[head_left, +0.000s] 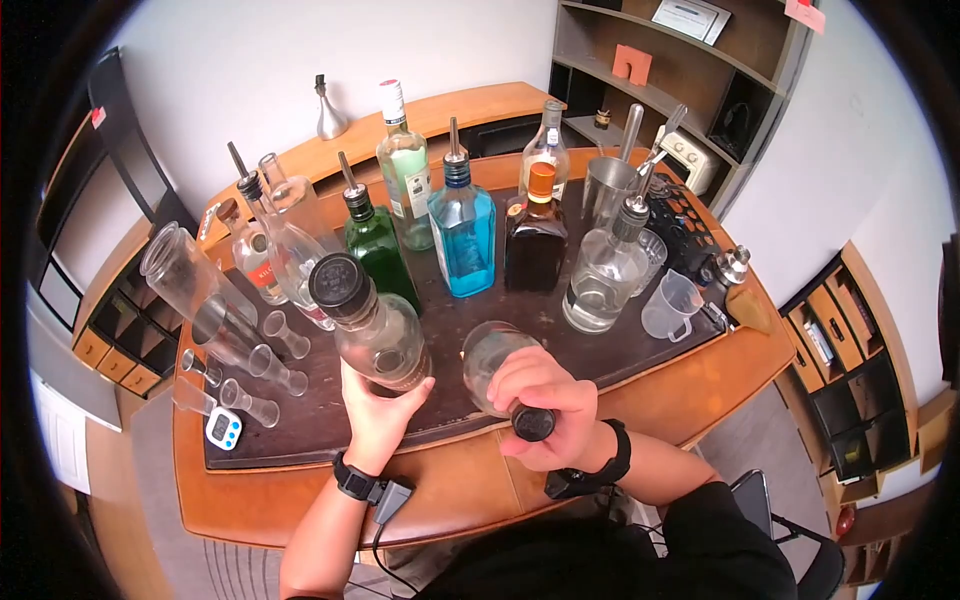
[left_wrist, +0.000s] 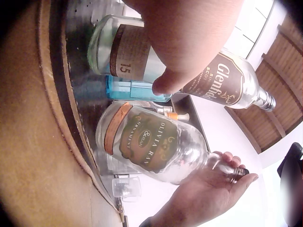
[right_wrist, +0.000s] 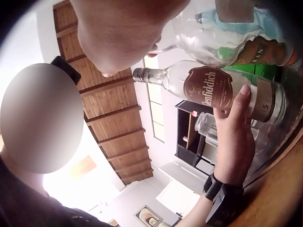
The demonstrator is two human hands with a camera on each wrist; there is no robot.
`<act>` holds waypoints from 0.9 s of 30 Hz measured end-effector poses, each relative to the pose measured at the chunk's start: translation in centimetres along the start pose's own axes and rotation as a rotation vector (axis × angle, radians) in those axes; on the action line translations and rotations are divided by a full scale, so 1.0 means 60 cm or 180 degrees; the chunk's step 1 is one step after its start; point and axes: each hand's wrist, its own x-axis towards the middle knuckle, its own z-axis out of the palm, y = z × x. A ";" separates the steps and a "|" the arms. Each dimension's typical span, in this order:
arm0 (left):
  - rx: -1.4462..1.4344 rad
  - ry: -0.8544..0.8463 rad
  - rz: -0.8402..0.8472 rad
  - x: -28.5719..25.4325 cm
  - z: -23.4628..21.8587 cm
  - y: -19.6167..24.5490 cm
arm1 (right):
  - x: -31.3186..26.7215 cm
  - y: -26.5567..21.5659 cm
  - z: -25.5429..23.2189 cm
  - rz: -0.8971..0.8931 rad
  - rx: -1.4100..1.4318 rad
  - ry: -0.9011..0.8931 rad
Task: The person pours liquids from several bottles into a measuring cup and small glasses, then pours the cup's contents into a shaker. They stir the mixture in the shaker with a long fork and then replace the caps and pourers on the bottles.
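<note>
Counted in hand: two clear glass bottles, side by side above the front middle of the desk [head_left: 600,400], a gap between. Cannot tell whether either base touches down.

Held in the left grip [head_left: 385,415], thumb and fingers wrapped round the body: one Glenfiddich bottle [head_left: 375,335], straight-sided, dark-capped, with a brown label reading "Glenfiddich" and a stag, plus a lower band marked "15". Held in the right grip [head_left: 548,410], fingers closed round the neck just below the black cap: one Olivia Ran bottle [left_wrist: 156,142], rounder in the body, with a dark greenish label reading "OLIVIA RAN ORNAMENT" and an orange-brown band near the base.

Behind these, fitted with steel pour spouts: one green bottle [head_left: 380,250], one blue bottle [head_left: 465,235] and one slim clear bottle [head_left: 290,250]. Among them, also one white-capped bottle [head_left: 407,180] and one dark square bottle [head_left: 535,240] with an orange cap. Toward the left, one corked bottle [head_left: 255,255] with red lettering, too small to read fully.

At the left edge, grouped: three clear hourglass measures [head_left: 278,370], one steel jigger [head_left: 200,368] and one white timer [head_left: 224,428] with blue buttons. On the right: one stoppered decanter [head_left: 600,285] part-filled with clear liquid, one handled measuring jug [head_left: 672,305] and one metal shaker tin [head_left: 605,190].
</note>
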 end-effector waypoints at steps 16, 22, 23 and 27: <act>-0.0072 -0.0042 -0.0020 -0.001 -0.001 0.000 | -0.001 -0.002 0.003 0.0210 0.0127 0.0018; -0.0029 -0.0033 -0.0028 -0.001 -0.001 -0.001 | 0.000 -0.003 0.003 0.0217 0.0119 -0.0004; -0.0034 -0.0036 -0.0037 -0.001 -0.001 0.004 | 0.000 -0.003 0.003 0.0231 0.0110 -0.0013; -0.0041 -0.0029 -0.0027 0.000 -0.001 0.008 | 0.000 -0.003 0.005 0.0206 0.0135 0.0034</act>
